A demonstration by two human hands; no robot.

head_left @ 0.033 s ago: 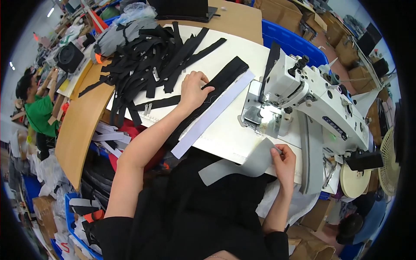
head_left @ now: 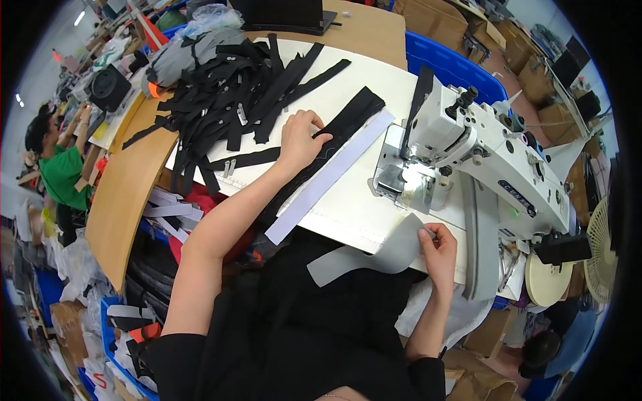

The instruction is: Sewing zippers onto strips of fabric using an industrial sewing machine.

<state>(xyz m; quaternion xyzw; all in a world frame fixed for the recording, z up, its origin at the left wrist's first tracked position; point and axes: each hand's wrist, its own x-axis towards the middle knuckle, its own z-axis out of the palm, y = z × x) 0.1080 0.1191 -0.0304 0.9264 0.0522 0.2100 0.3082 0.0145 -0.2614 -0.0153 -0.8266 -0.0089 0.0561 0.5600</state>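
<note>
Right hand [head_left: 441,252] pinches a curved grey fabric strip [head_left: 400,247]; touching left hand [head_left: 299,139], grip unclear, lies a long black fabric strip [head_left: 349,119].

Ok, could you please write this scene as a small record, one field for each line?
Left hand: touching the wide black strip, grip unclear
Right hand: holding the gray strip by its right side
White strip: on the table, alongside the wide black strip
Sewing machine: right of the white strip
Pile of black strips: table's far left
</note>
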